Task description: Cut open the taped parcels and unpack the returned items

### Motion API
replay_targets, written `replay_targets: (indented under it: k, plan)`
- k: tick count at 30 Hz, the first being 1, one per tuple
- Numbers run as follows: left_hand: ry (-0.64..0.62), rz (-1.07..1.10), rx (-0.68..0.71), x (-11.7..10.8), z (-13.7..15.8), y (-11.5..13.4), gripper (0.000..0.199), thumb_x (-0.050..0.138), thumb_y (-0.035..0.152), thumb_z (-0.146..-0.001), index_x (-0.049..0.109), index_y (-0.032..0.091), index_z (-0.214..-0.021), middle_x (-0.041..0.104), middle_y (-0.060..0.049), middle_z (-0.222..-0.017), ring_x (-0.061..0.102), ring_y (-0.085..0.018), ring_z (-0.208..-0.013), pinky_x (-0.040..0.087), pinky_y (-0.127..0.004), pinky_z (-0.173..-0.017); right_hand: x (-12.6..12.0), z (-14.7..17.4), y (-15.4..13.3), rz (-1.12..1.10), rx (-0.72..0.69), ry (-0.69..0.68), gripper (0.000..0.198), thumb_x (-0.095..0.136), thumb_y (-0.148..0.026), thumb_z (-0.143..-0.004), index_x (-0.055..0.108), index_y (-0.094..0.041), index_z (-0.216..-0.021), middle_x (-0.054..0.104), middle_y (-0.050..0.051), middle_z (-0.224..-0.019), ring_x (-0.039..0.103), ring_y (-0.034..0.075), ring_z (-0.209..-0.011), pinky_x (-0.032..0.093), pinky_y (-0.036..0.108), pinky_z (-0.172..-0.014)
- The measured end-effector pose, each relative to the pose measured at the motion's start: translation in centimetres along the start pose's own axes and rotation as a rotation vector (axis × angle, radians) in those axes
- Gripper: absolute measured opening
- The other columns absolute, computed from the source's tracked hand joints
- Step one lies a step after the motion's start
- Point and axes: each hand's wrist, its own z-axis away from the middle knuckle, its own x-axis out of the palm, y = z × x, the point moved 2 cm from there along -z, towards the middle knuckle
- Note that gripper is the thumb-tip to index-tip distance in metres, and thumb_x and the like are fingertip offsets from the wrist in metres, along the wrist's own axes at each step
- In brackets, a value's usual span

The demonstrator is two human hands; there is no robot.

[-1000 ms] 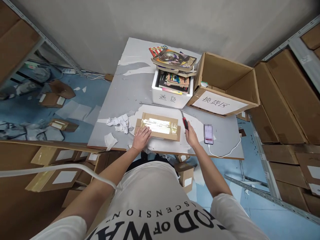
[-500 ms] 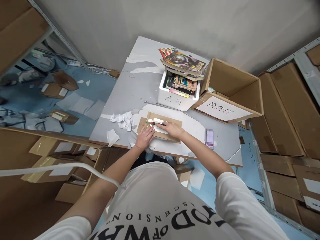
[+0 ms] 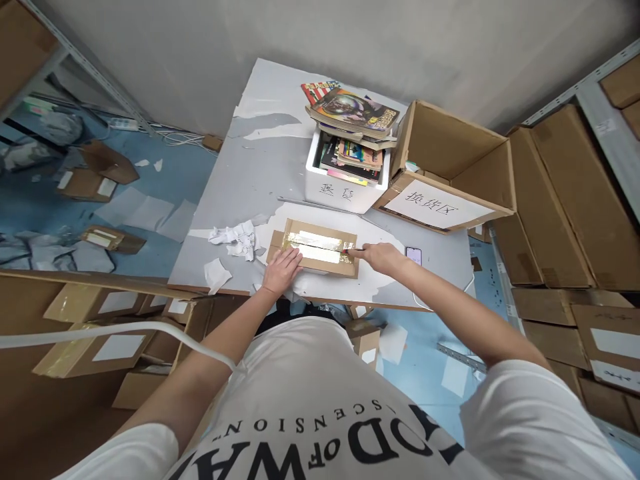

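A flat cardboard parcel (image 3: 320,235) sealed with shiny clear tape lies near the front edge of the grey table (image 3: 260,167). My left hand (image 3: 283,270) presses flat on the parcel's near left corner. My right hand (image 3: 381,257) grips a red-handled box cutter (image 3: 351,251), whose tip rests at the right end of the tape seam on the parcel.
A white foam box (image 3: 345,190) stuffed with books stands behind the parcel, next to an open labelled carton (image 3: 450,170). Crumpled paper (image 3: 235,240) lies left of the parcel, a phone (image 3: 413,255) with a cable to its right. Cartons fill the shelves and the blue floor.
My right hand brought the cutter from beside the phone to the parcel's left end, then drew it rightward along the tape seam. My left hand stayed on the parcel.
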Motion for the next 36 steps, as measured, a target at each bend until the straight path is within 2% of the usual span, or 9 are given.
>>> replay_targets:
  k: [4,10,13,17,21,25,30,33,36]
  plan:
    - [0.041,-0.101,0.073,0.1,0.0,0.1,0.036,0.043,0.037,-0.094,0.061,0.022,-0.122,0.061,-0.011,-0.128,0.051,-0.026,-0.126,0.031,-0.047,-0.11,-0.6,3.2,1.8,0.185,0.05,-0.142,0.067,0.035,-0.004,-0.087,0.035,-0.042,-0.142,0.064,0.012,-0.106,0.067,0.027,-0.087,0.044,0.032,-0.065]
    - [0.041,-0.124,0.099,-0.1,0.2,0.1,0.037,0.043,0.037,-0.094,0.062,0.021,-0.122,0.061,-0.011,-0.127,0.052,-0.027,-0.125,0.033,-0.049,-0.109,0.5,4.7,2.7,0.187,0.034,-0.082,0.072,0.034,-0.003,-0.086,0.028,-0.044,-0.145,0.063,0.01,-0.107,0.066,0.022,-0.082,0.04,0.028,-0.062]
    - [0.015,-0.098,0.103,-0.3,0.6,0.1,0.037,0.043,0.037,-0.094,0.062,0.021,-0.122,0.06,-0.012,-0.129,0.051,-0.027,-0.126,0.032,-0.05,-0.109,2.2,6.7,3.1,0.09,0.005,-0.021,0.07,0.033,-0.005,-0.087,0.028,-0.043,-0.145,0.064,0.006,-0.105,0.064,0.02,-0.083,0.038,0.025,-0.061]
    - [-0.026,-0.076,0.089,-0.3,0.6,0.1,0.037,0.044,0.036,-0.094,0.061,0.021,-0.123,0.059,-0.012,-0.131,0.049,-0.028,-0.128,0.031,-0.051,-0.11,4.0,11.1,3.7,-0.024,0.084,0.112,0.068,0.031,-0.008,-0.089,0.024,-0.044,-0.146,0.063,0.004,-0.101,0.062,0.018,-0.08,0.038,0.025,-0.059]
    - [-0.039,-0.081,0.08,-0.4,0.1,0.1,0.038,0.044,0.036,-0.093,0.061,0.019,-0.123,0.059,-0.013,-0.131,0.048,-0.029,-0.129,0.03,-0.052,-0.11,6.2,13.6,5.9,-0.215,0.286,0.37,0.059,0.033,-0.024,-0.094,0.02,-0.039,-0.149,0.061,0.007,-0.116,0.062,0.022,-0.09,0.045,0.03,-0.068]
    - [-0.029,-0.072,0.086,-0.6,0.1,0.5,0.04,0.045,0.036,-0.092,0.058,0.019,-0.126,0.058,-0.014,-0.132,0.045,-0.029,-0.131,0.029,-0.053,-0.11,12.4,9.6,7.2,-0.437,0.667,0.546,0.057,0.029,-0.027,-0.094,0.023,-0.019,-0.15,0.055,0.017,-0.126,0.058,0.028,-0.103,0.047,0.038,-0.079]
    - [-0.028,-0.069,0.12,-0.8,0.4,1.0,0.044,0.043,0.035,-0.092,0.053,0.017,-0.131,0.053,-0.015,-0.136,0.039,-0.029,-0.135,0.029,-0.052,-0.111,21.8,2.4,4.2,-0.626,0.897,0.406,0.054,0.033,-0.024,-0.091,0.035,-0.019,-0.145,0.051,0.017,-0.123,0.054,0.028,-0.109,0.043,0.04,-0.09]
    - [-0.058,-0.103,0.138,-1.0,0.6,1.0,0.047,0.043,0.036,-0.092,0.05,0.016,-0.134,0.051,-0.015,-0.139,0.034,-0.028,-0.138,0.027,-0.051,-0.112,24.9,1.2,2.2,-0.644,0.951,0.433,0.055,0.034,-0.022,-0.09,0.034,-0.019,-0.146,0.048,0.019,-0.126,0.049,0.03,-0.115,0.039,0.044,-0.094]
    - [-0.1,-0.168,0.129,-1.3,0.8,1.0,0.049,0.041,0.034,-0.093,0.046,0.018,-0.139,0.047,-0.014,-0.142,0.03,-0.029,-0.14,0.022,-0.054,-0.113,25.5,1.2,1.5,-0.654,0.966,0.521,0.054,0.033,-0.024,-0.09,0.037,-0.019,-0.144,0.04,0.02,-0.136,0.041,0.034,-0.125,0.033,0.05,-0.1]
